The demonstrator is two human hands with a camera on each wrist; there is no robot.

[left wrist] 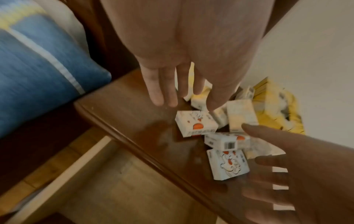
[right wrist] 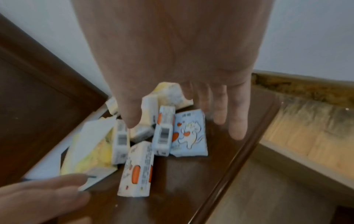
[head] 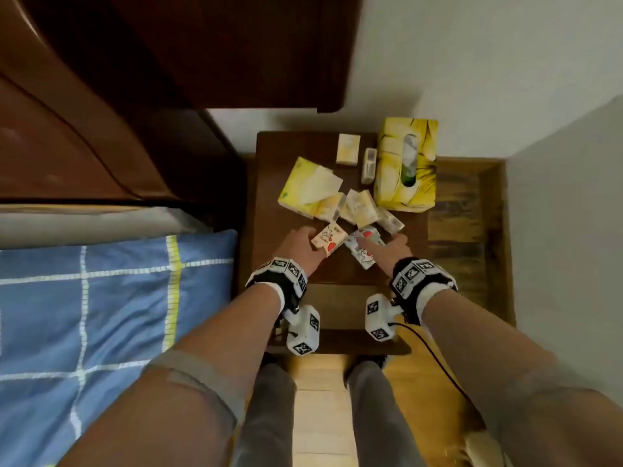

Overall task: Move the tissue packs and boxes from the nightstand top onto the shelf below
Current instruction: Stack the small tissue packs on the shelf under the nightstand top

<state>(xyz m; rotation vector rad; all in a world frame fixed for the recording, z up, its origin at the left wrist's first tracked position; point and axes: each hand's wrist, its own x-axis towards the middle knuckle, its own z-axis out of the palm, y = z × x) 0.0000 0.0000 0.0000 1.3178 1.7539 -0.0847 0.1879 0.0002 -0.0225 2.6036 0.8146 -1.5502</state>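
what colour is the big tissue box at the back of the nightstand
Yellow, with dark streaks and a white-and-green oval opening on top. The tissue box shows best in the head view.

Nightstand (head: pixel 279 264) right of the bed (head: pixel 101 315), big tissue box (head: pixel 406 163) at its back right, soft tissue pack (head: pixel 308 187) left of it, small packs (head: pixel 359 205) between, both hands (head: pixel 300 247) at the front.

Blur and cover at your hands on the nightstand

Both wrist views smear: print on the small tissue packs (right wrist: pixel 161 131) is unreadable. From the head view your right hand (head: pixel 392 249) covers part of the white pack (head: pixel 365 249); whether your left hand (head: pixel 300 247) touches its pack is unclear. The shelf below (head: pixel 337 306) shows only partly.
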